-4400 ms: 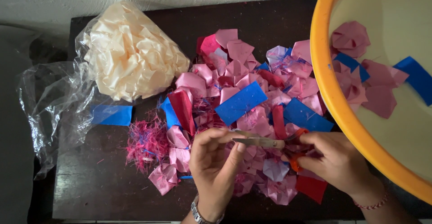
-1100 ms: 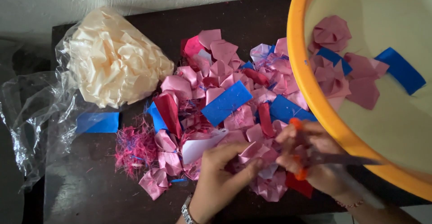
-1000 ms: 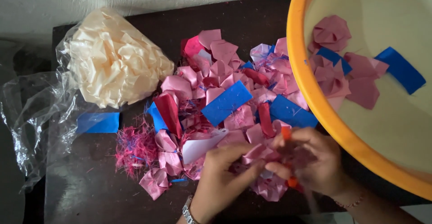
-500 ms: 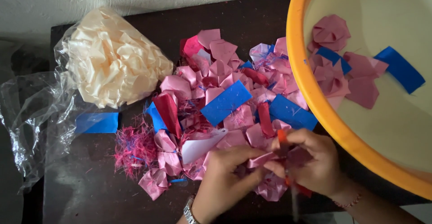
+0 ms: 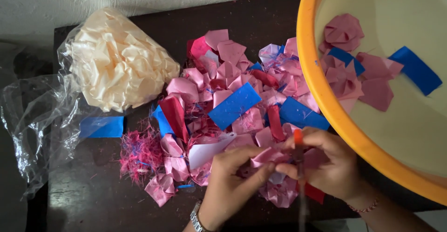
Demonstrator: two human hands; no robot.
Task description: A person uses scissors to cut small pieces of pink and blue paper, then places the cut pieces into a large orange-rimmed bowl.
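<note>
Dark table (image 5: 93,199) against white wall, littered with pink and blue paper scraps (image 5: 233,106). Left hand (image 5: 230,180) pinches a folded pink paper piece (image 5: 267,156) at the near edge of the pile; right hand (image 5: 326,164) is clamped round an orange-handled tool (image 5: 298,141) touching it. Orange basin (image 5: 326,101) at right, bagged cream paper (image 5: 116,59) at left

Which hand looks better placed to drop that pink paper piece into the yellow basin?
Probably the right hand: it lies beside the yellow basin's rim, though it also grips the orange-handled scissors. The left hand pinches the pink paper piece but sits farther from the basin.
</note>
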